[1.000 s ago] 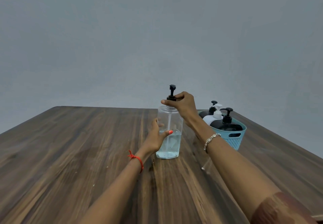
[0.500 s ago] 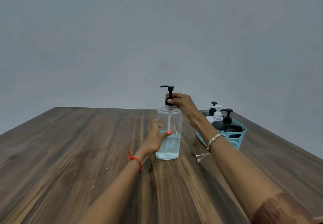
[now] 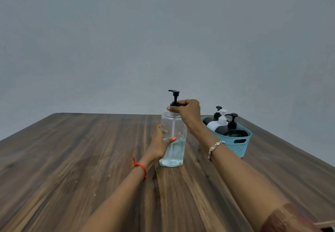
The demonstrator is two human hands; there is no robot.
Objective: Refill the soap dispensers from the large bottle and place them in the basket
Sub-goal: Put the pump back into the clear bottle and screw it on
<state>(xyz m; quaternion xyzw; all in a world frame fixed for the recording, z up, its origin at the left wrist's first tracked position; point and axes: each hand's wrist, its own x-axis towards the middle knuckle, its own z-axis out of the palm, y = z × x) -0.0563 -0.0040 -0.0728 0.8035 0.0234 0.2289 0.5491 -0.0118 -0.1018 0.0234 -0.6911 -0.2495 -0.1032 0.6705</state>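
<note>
Here both hands (image 3: 157, 145) (image 3: 188, 111) grip the clear bottle (image 3: 173, 142) (upright, part-filled).

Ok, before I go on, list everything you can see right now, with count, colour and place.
clear pump bottle: 1, clear with a black pump, partly full of clear liquid, upright at mid table
basket: 1, teal, on the table to the right of the bottle
front black dispenser: 1, black, in the basket, near end
white dispenser: 1, white, in the basket, middle
rear black dispenser: 1, black, in the basket, far end
table: 1, dark wood grain
wall: grey, behind the table
red thread: 1, on the left wrist
bracelet: 1, silver, on the right wrist
left hand: holds the bottle's body
right hand: grips the pump's collar
</note>
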